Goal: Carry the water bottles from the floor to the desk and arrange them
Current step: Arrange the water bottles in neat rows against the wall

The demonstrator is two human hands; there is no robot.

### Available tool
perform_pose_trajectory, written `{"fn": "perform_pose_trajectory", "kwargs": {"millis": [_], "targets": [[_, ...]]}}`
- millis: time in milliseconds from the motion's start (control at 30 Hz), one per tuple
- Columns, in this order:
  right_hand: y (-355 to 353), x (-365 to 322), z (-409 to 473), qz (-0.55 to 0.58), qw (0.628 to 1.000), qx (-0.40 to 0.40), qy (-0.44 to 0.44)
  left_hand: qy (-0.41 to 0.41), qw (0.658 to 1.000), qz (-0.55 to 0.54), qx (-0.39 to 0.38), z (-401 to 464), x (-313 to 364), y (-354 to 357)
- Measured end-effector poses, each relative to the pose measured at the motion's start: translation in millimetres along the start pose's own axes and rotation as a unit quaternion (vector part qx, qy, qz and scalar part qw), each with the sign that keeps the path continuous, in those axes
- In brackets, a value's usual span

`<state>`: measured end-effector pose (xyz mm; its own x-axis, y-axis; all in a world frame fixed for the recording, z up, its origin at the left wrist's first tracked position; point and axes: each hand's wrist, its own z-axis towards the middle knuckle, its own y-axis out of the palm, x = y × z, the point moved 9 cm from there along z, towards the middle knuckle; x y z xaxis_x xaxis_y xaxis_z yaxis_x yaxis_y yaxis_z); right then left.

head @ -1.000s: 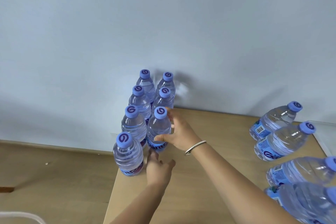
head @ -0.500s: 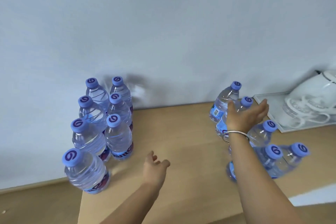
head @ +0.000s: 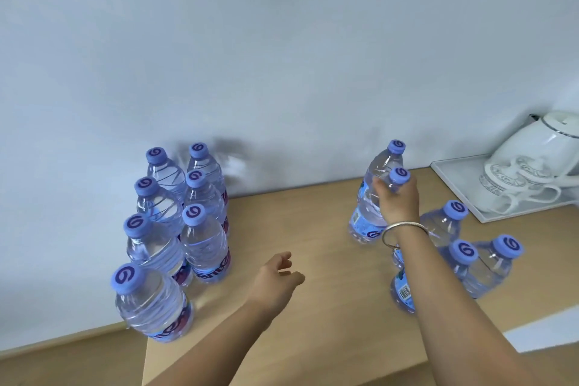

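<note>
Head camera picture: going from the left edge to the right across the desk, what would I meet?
Two rows of upright water bottles → the open left hand → the right hand gripping a bottle neck in a looser bottle cluster → a white tray → upturned cups → white kettle.

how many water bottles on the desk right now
12 clear plastic water bottles with blue caps. Seven stand in two rows at left. Five cluster at right; the right hand grips one by its neck. The arm may hide others.
</note>
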<state>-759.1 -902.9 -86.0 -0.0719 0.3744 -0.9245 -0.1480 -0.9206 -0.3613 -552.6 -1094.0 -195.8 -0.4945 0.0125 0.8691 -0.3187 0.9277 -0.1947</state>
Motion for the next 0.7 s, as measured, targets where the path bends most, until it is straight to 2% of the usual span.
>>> {"fn": "perform_pose_trajectory", "kwargs": {"millis": [133, 267, 333, 400, 433, 467, 533, 600, 633, 700], "targets": [[22, -55, -40, 0.082, 0.976, -0.188, -0.079, 0.052, 0.997, -0.002, -0.050, -3, 24, 6], [47, -108, -84, 0.186, 0.909, -0.366, -0.078, 0.099, 0.981, -0.083, -0.145, -17, 47, 6], [61, -126, -104, 0.200, 0.876, -0.434, -0.066, 0.121, 0.973, -0.124, -0.154, -26, 49, -6], [73, -131, -118, 0.216, 0.869, -0.442, -0.040, 0.115, 0.979, -0.142, -0.087, -33, 39, -22], [79, -129, -121, 0.203, 0.884, -0.420, -0.034, 0.111, 0.982, -0.149, -0.025, -36, 31, -30], [83, -127, -123, 0.159, 0.905, -0.394, -0.040, 0.107, 0.981, -0.152, 0.050, -40, 23, -39], [95, -114, -129, -0.004, 0.932, -0.357, -0.063, 0.110, 0.965, -0.163, 0.174, -53, 12, -52], [96, -101, -137, -0.085, 0.948, -0.303, -0.057, 0.111, 0.959, -0.154, 0.211, -62, 6, -53], [95, -98, -140, -0.068, 0.955, -0.282, -0.060, 0.116, 0.961, -0.139, 0.207, -66, 3, -52], [98, -98, -145, -0.012, 0.953, -0.295, -0.063, 0.122, 0.969, -0.114, 0.184, -74, 2, -53]]}}
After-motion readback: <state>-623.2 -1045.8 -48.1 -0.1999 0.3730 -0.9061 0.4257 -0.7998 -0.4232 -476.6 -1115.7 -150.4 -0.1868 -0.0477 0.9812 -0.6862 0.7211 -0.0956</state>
